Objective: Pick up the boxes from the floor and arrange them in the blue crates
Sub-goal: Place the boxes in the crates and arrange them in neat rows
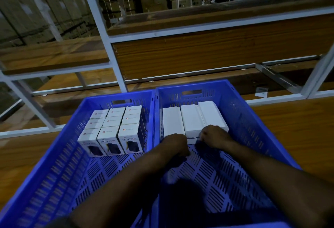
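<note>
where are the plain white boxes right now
In the head view, the plain white boxes lie side by side at the far end of the right blue crate, just beyond both hands, right of the printed boxes in the neighbouring crate.

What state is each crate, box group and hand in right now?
Left crate: part filled, near half bare.
Printed boxes: upright, three rows of three at the far end.
Right crate: part filled, near half bare.
White boxes: three side by side at the far end.
Left hand: curled at the white boxes' near edge.
Right hand: curled there too.
</note>
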